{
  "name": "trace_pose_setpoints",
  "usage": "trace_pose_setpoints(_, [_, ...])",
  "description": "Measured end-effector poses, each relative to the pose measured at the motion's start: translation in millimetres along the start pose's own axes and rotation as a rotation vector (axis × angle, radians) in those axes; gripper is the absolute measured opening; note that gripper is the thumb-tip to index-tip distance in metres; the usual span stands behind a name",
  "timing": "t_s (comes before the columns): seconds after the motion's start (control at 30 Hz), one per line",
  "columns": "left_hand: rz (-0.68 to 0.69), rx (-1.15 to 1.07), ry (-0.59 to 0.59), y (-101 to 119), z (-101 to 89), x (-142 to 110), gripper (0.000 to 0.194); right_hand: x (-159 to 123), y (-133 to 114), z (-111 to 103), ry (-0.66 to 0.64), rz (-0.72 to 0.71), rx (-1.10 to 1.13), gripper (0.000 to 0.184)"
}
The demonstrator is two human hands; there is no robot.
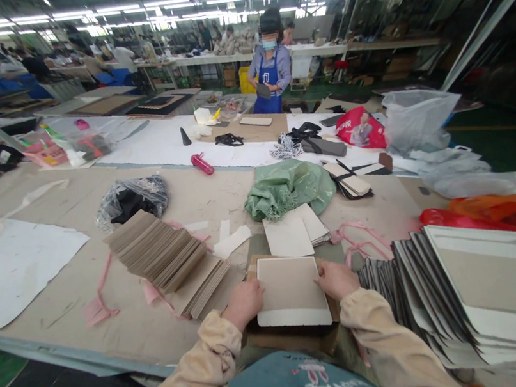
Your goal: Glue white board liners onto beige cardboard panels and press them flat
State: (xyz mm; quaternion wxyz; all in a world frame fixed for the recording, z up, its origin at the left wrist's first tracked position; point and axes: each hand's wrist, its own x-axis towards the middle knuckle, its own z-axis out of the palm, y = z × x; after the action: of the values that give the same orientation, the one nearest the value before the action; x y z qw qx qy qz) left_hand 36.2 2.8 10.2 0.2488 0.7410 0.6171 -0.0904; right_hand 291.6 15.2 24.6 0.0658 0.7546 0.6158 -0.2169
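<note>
Directly before me lies a white-edged sheet (286, 318) with a beige rectangular panel (289, 282) on it. My left hand (245, 302) is closed at its left edge, fingertips curled at the border. At the opposite edge, my right hand (339, 280) pinches the side between thumb and fingers. Part of a brown board shows beneath the sheet. Just beyond are small off-white cards (288, 235). A fanned stack of brown-grey boards (155, 251) leans to the left of my left hand. Near my right forearm stands a thick pile of white and beige panels (507, 272).
A green plastic bag (289, 187) and a clear bag with black material (133, 200) sit farther back. Pink strips (359, 236) lie on the table. Orange and red bags (507, 211) are at the right. Across the table, a person in a blue apron (269, 78) stands holding a dark piece.
</note>
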Motion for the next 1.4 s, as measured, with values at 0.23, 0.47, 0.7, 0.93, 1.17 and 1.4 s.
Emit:
trace_pose_setpoints(0.23, [0.006,0.021,0.011,-2.3,3.2,2.4,0.033,-1.7,1.2,0.6,0.024,0.000,-0.024,0.016])
trace_pose_setpoints(0.47, [0.020,0.027,0.022,-3.0,1.8,0.6,0.031,-25.3,-13.7,0.2,0.184,-0.012,-0.039,0.030])
trace_pose_setpoints(0.7, [0.015,0.047,0.034,-2.8,4.7,2.3,0.030,-47.0,-62.9,53.8,0.238,-0.670,-0.002,0.063])
trace_pose_setpoints(0.93, [-0.005,0.056,0.032,-0.9,7.0,4.2,0.030,-34.5,-24.2,70.8,0.229,-0.540,-0.071,0.073])
trace_pose_setpoints(1.17, [-0.012,0.058,0.058,-3.5,4.3,0.9,0.030,-68.3,37.7,75.1,0.413,-0.377,0.147,0.058])
trace_pose_setpoints(1.4, [-0.026,0.037,0.135,-5.0,6.6,-5.6,0.033,-181.3,127.2,132.7,0.446,-0.079,0.656,0.032])
